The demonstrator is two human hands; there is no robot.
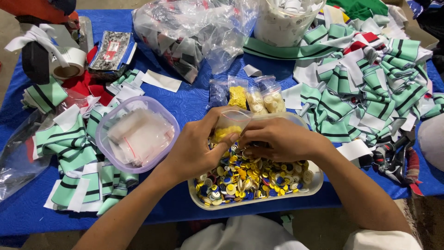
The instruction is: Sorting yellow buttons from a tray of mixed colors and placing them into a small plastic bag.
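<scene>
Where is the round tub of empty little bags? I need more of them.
In the head view the round plastic tub of small clear bags sits left of the left hand, between the striped fabric pieces and the button tray.

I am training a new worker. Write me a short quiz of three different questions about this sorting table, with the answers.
1. True or false: the tray under the hands holds buttons of one colour only.
2. What do the left hand and right hand hold together? A) a tape roll B) a small clear bag C) scissors
3. What lies in the round purple-rimmed bowl?

Key
1. False: they are yellow, blue and white mixed.
2. B: the small clear bag has yellow pieces inside.
3. A pile of empty small clear bags.
</scene>
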